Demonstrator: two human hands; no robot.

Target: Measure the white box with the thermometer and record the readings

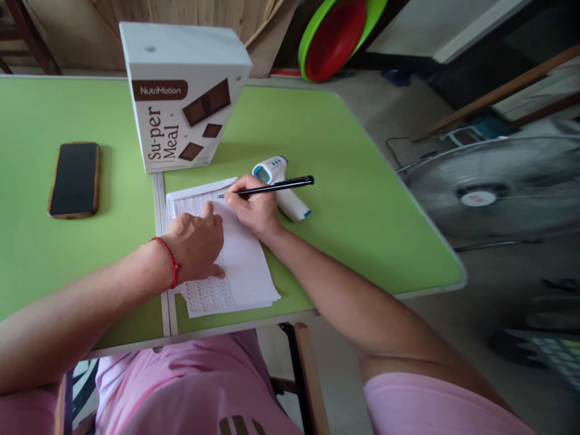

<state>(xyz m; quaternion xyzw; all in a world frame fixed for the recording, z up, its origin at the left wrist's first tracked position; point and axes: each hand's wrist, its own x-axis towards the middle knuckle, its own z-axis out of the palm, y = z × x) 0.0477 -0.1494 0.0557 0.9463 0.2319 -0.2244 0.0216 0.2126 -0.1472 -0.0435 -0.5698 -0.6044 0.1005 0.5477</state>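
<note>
My right hand [256,208] is closed around a black pen [276,185], which slants with its tip at the upper part of a white sheet of paper [247,266]. Rows of small handwriting cover the sheet's left side, while its right side is blank. Across the written part lies my left hand [194,246], thumb and index finger apart and touching the paper; its other fingers are partly hidden. A red cord bracelet [170,260] circles that wrist. Just beyond my right hand, a white and blue infrared thermometer [292,202] rests on the table, partly covered by hand and pen.
The green table [362,223] has a metal seam by the paper. A white NutriMotion box [181,115] stands upright behind the sheet. At the left lies a phone [75,179] in a brown case. A fan [480,196] and a red and green basin [335,39] are beyond the table.
</note>
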